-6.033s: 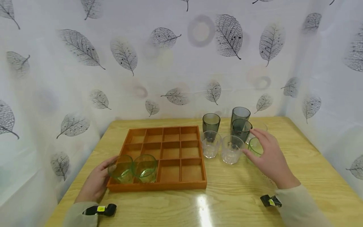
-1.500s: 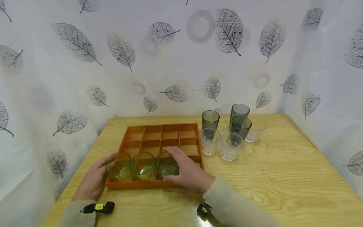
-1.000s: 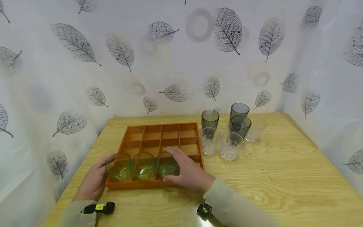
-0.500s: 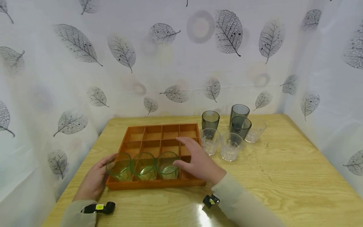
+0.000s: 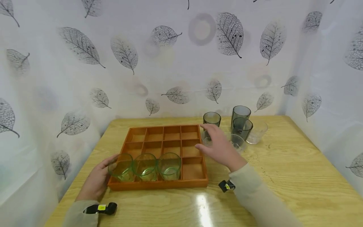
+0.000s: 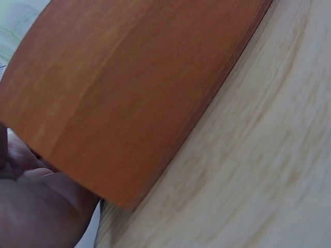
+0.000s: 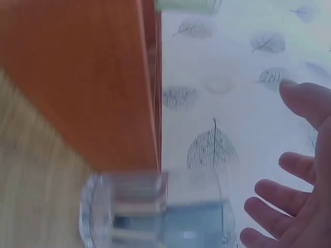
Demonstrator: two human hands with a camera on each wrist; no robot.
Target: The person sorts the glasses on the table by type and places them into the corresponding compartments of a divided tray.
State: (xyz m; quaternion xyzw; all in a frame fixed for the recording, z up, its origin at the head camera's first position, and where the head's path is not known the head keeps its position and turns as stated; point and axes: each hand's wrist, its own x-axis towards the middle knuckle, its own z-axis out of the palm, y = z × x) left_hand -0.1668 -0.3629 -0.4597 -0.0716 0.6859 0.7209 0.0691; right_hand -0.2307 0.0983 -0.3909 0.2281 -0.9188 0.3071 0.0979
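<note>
Three green glasses, the left one [image 5: 121, 167], the middle one [image 5: 145, 167] and the right one [image 5: 169, 166], stand side by side in the front row of a divided wooden tray [image 5: 158, 186]. My left hand [image 5: 95, 181] holds the tray by its left side near the front corner, fingers partly hidden behind the left glass. Over the tray's right edge, my right hand [image 5: 222, 149] is spread and empty, thumb apart from the fingers. It partly covers two clear glasses, one [image 5: 207, 138] close to the tray and another [image 5: 238, 143]. In the right wrist view, a clear glass [image 7: 155, 212] sits below the fingers [image 7: 279, 199].
Behind the right hand stand three grey glasses, one [image 5: 212, 117] near the tray, one [image 5: 241, 113] at the back and one [image 5: 242, 129] before it. A third clear glass [image 5: 256, 134] is beside them. A leaf-print curtain [image 5: 175, 63] surrounds the table [image 5: 283, 176].
My right hand brought the third green glass from the right into the tray's front row and let go of it. It then moved right and back towards the clear glasses. The left hand stayed put.
</note>
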